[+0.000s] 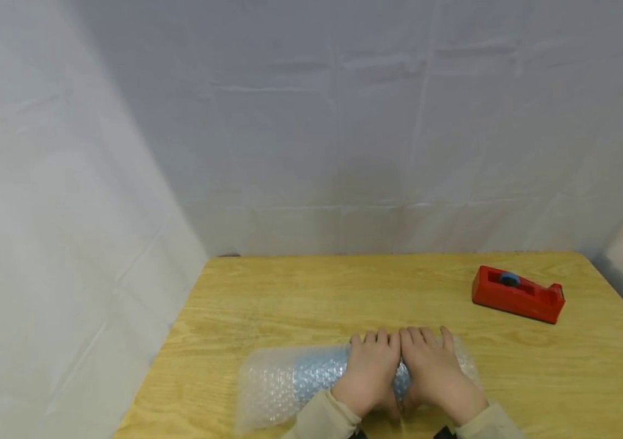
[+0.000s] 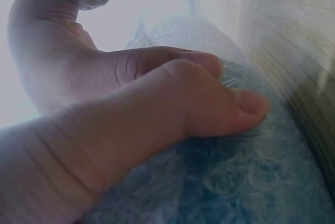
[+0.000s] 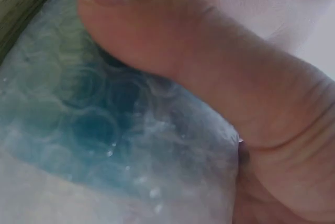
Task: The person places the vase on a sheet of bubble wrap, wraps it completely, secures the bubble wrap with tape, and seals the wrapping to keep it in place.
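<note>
A long bundle of clear bubble wrap (image 1: 267,387) lies across the front of the table, rolled round a blue object (image 1: 319,370) whose kind the layers hide. My left hand (image 1: 368,372) and right hand (image 1: 433,371) grip it side by side, right of its middle. On both hands the fingers reach over the far side and the thumb bends round the near side. In the left wrist view the two thumbs lie close together on the bubble wrap (image 2: 261,171). Blue shows through the bubble wrap (image 3: 94,124) under my thumb in the right wrist view.
A red tape dispenser (image 1: 517,296) with a blue-cored roll stands at the back right of the wood-grain table (image 1: 300,292). White sheeting (image 1: 289,152) hangs behind the table and along both sides.
</note>
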Available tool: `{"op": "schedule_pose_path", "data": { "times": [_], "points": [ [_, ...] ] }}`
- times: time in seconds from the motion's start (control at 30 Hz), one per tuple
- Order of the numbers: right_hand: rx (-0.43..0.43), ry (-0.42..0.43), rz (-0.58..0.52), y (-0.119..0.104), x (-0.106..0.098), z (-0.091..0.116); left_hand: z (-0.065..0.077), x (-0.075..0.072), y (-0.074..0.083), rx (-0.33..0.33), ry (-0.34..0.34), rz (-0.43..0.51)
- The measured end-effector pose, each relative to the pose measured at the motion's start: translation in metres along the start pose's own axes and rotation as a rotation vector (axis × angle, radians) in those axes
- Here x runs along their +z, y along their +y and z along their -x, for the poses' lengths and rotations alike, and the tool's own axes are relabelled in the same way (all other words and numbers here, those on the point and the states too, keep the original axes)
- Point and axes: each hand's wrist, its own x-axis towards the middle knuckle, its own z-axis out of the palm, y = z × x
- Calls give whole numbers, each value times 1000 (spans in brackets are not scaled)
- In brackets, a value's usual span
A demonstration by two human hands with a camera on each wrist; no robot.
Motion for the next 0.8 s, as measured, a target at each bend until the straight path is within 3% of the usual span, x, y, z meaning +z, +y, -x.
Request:
{"op": "schedule_pose_path", "data": {
  "times": [0.23, 0.47, 0.8],
  "points": [
    [24, 8, 20, -3, 2, 3, -1, 2, 0, 9, 25, -24],
    [4, 97, 98, -13, 7, 15, -12, 3, -8, 2, -20, 61],
    [13, 171, 133, -16, 21, 17, -15, -2, -11, 17, -64, 125]
  ]
}}
